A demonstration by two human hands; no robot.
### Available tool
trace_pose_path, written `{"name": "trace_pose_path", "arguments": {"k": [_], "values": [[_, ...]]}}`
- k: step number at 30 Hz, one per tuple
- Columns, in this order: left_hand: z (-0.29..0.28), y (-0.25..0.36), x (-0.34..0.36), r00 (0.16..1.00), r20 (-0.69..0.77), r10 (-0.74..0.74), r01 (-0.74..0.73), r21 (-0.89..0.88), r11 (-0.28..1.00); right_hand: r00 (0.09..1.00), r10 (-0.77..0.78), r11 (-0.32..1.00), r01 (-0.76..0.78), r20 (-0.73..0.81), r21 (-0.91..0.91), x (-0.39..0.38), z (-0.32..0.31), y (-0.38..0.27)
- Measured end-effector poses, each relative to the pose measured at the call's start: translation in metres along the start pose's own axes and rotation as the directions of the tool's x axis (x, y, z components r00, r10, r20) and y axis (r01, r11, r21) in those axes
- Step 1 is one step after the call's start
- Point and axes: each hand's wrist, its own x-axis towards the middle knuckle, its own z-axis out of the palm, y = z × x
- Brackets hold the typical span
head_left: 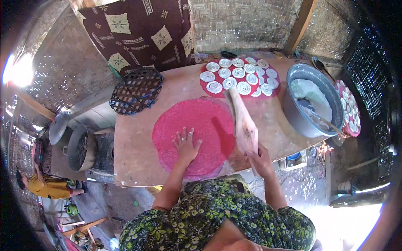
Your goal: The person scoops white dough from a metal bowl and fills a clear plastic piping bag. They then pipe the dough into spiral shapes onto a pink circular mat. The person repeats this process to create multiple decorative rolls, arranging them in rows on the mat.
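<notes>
My left hand [187, 144] lies flat with fingers spread on a round pink mat [184, 117] on the table. A ring shows on one finger. In my right hand [260, 161] is a long, pale wooden tool [243, 123], gripped by its near end beside the mat's right edge. The tool is raised and tilted, and its dark shadow falls on the mat. Just beyond its far end, a second pink mat [232, 83] carries several white coiled spirals [244, 88] in rows. What the tool's far end looks like underneath is hidden.
A large grey basin [289, 106] with white dough-like stuff and a stick stands at the right. Behind it is another mat with spirals [351, 113]. A dark woven basket tray [136, 90] lies at the far left. A pot [82, 148] and a person in yellow [48, 186] are further left.
</notes>
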Motion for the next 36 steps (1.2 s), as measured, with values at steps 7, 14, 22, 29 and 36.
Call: {"name": "trace_pose_path", "arguments": {"k": [7, 14, 22, 29, 36], "values": [[-0.064, -0.097, 0.013, 0.961, -0.278, -0.018, -0.040, -0.201, 0.979, 0.951, -0.057, 0.994, 0.083, -0.304, 0.071, -0.022, 0.036, -0.022], [-0.070, -0.115, 0.088, 0.977, -0.152, 0.147, -0.183, -0.257, 0.949, 0.880, -0.094, 0.992, 0.125, -0.466, 0.036, -0.026, 0.069, -0.020], [-0.028, -0.049, 0.212, 0.815, 0.031, 0.578, -0.544, -0.300, 0.784, 0.820, -0.121, 0.979, 0.193, -0.560, 0.070, -0.041, 0.098, -0.038], [0.019, -0.025, 0.282, 0.721, 0.185, 0.668, -0.546, -0.442, 0.712, 0.716, -0.150, 0.974, 0.227, -0.682, 0.024, -0.040, 0.096, -0.043], [-0.006, -0.053, 0.284, 0.646, 0.428, 0.632, -0.565, -0.289, 0.773, 0.709, -0.155, 0.977, 0.213, -0.688, 0.000, -0.007, 0.089, -0.056]]}}
